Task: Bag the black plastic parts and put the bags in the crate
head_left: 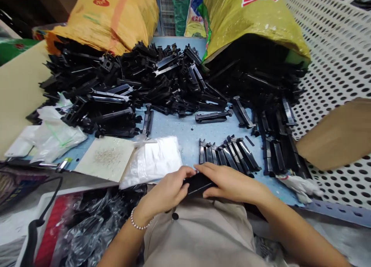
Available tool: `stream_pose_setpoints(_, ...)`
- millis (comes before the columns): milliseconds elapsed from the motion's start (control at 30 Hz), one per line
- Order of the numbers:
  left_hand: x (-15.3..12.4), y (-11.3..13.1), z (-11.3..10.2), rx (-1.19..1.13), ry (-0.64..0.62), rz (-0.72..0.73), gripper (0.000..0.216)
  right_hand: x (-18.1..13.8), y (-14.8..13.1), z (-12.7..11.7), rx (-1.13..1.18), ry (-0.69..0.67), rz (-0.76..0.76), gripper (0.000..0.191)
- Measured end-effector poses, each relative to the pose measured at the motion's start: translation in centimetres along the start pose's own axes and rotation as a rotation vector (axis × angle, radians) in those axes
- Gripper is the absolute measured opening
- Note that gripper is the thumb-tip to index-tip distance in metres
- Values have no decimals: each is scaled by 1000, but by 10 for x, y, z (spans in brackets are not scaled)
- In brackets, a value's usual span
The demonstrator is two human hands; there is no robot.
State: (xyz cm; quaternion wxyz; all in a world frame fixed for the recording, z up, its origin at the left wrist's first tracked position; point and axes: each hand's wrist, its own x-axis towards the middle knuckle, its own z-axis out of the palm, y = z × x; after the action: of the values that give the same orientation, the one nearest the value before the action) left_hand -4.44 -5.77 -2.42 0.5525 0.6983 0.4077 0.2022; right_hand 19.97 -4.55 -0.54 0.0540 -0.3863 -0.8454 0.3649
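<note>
Close to my body, at the table's front edge, my left hand (175,186) and my right hand (224,183) both grip a long black plastic part (199,185). Fingers and thumbs wrap its two ends, so its ends are hidden. Just beyond my right hand lies a row of similar black plastic parts (228,153), side by side on the blue table top (176,124). Nearest my left hand is a stack of clear plastic bags (155,156). To its left lies a cream-coloured pad (106,158) with small bits scattered on it.
A large heap of black parts (162,77) covers the back, spilling from an orange sack (116,19) and a yellow sack (255,23). A perforated white panel (342,58) rises at right, with brown cardboard (339,135) against it. Bagged parts (95,224) sit below left.
</note>
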Motion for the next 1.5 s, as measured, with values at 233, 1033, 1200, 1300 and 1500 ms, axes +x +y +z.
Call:
stream_pose_setpoints(233, 37, -53, -10, 65, 634, -184, 21, 3, 12, 8, 141, 105, 236, 41)
stream_pose_setpoints(1033, 23, -77, -12, 332, 630, -222, 11, 80, -9, 49, 1853, 569, 362, 22)
stream_pose_setpoints(1200, 20, -84, -27, -112, 633, -262, 23, 82, -6, 52, 1877, 592, 390, 20)
stream_pose_setpoints(1300, 19, -86, -30, -189, 577, -265, 18, 87, -8, 53, 1899, 590, 408, 21)
stream_pose_setpoints(1500, 20, -87, -22, -207, 657, -275, 22, 102, -15, 56, 1978, 575, 368, 23)
